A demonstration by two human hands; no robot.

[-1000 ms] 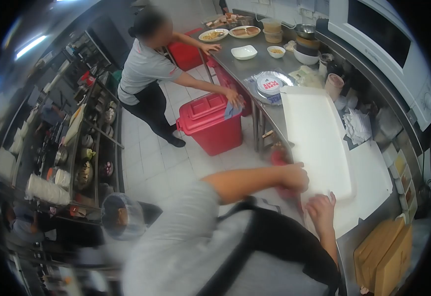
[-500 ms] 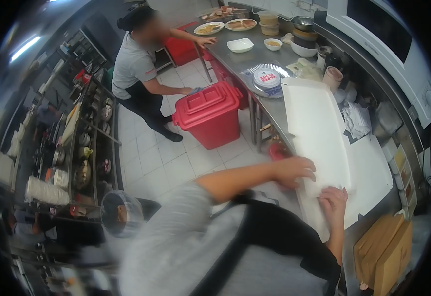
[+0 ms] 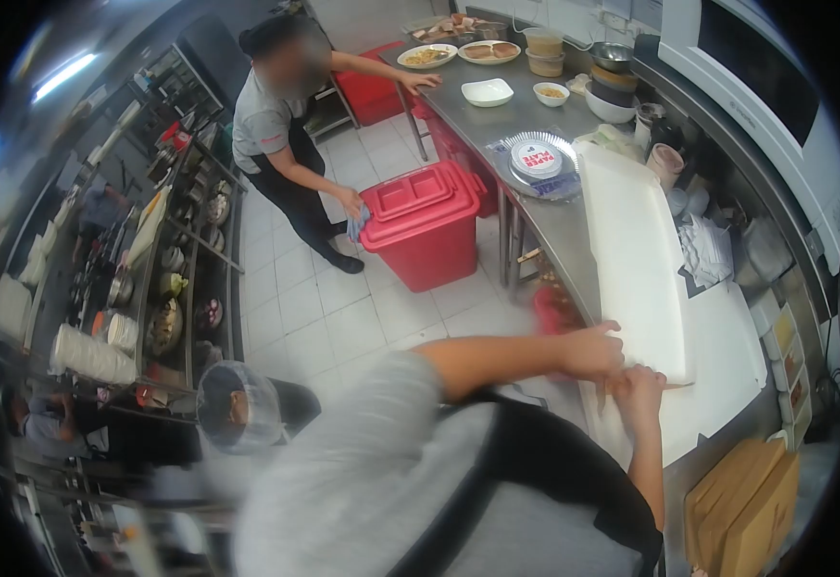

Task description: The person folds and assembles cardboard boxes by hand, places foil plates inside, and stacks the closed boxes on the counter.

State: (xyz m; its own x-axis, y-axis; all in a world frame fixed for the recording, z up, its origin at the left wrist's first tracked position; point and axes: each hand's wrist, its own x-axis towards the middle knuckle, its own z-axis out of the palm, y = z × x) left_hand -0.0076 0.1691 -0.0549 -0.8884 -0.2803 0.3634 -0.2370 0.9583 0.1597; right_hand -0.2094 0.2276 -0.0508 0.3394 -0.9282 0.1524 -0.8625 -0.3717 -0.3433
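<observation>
A long white cardboard piece with raised edges lies along the steel table, partly over a flat white sheet. Its near end is at my hands. My left hand is closed at the near left corner, with its fingers curled in on the cardboard. Just beside it, almost touching, my right hand pinches the near edge of the same piece. The fingertips of both hands are partly hidden.
Paper plates in plastic, bowls and food plates stand farther up the table. Across a red lidded bin, another person holds a cloth. Brown cardboard leans at right; a lined bin stands left.
My left hand has closed and come nearer my right hand, which has curled tighter at the cardboard's edge. The other person's hand with the cloth has moved down to the red bin's side.
</observation>
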